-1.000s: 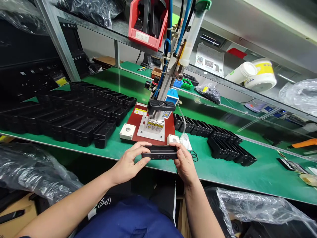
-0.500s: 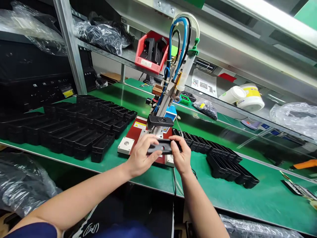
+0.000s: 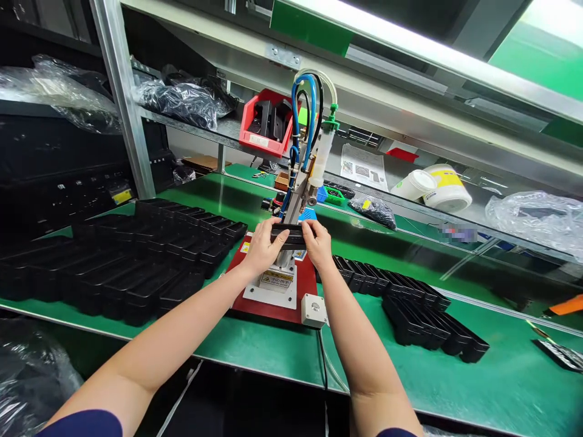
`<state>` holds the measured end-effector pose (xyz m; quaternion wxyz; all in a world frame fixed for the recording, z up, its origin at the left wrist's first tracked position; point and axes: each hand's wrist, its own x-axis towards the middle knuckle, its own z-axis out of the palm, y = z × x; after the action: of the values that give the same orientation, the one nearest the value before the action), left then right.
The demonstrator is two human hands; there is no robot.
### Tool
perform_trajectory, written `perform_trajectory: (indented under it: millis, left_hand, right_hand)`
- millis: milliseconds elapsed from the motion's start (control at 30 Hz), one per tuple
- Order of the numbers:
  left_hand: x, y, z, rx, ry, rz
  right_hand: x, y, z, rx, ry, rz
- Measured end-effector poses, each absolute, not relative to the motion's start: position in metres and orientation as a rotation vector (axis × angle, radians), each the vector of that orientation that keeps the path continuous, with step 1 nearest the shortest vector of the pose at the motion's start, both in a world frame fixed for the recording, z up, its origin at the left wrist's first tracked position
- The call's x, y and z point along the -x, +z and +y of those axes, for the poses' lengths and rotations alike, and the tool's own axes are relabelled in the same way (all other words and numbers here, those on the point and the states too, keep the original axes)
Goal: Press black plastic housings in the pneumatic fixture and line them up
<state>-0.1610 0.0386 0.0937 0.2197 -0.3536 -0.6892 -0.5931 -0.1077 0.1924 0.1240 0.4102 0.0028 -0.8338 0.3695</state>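
Note:
Between my left hand [image 3: 265, 247] and my right hand [image 3: 319, 244] is a long black plastic housing [image 3: 290, 235], gripped by its two ends. My left thumb lies along its near side, and the fingers of both hands curl over the ends. It is level with the head of a small pneumatic dispensing machine [image 3: 291, 200], over the metal post. The black block seen there before is covered by the housing and my hands, so I cannot tell whether they touch. The machine's red base [image 3: 243, 309] is below my hands.
Rows of black plastic housings [image 3: 136, 285] cover the bench at left, with more housings [image 3: 428, 321] at right. A white button box [image 3: 314, 311] sits on the red base's front right corner. A red bin [image 3: 264, 142] and white tubs [image 3: 449, 191] stand on the shelf.
Both hands have moved forward and up with the black housing, from in front of the machine to over its post. The view has shifted too, so more of the red base shows.

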Motion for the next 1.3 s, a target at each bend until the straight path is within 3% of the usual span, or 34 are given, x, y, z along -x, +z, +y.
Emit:
perform_trajectory:
  millis: [367, 767, 1000, 1300]
  left_hand:
    - [0.154, 0.086, 0.057, 0.761, -1.719, -1.755]
    - [0.161, 0.086, 0.053, 0.733, -1.663, -1.902]
    - [0.167, 0.088, 0.056, 0.801, -1.723, -1.723]
    - [0.159, 0.103, 0.05, 0.889, -1.631, -1.495]
  right_hand:
    - [0.114, 0.119, 0.193, 0.02, 1.16, -2.06]
    - [0.11, 0.106, 0.185, 0.122, 1.187, -1.913]
    - [0.108, 0.114, 0.183, 0.205, 1.472, -1.899]
    - [0.093, 0.133, 0.168, 0.113, 1.353, -1.792]
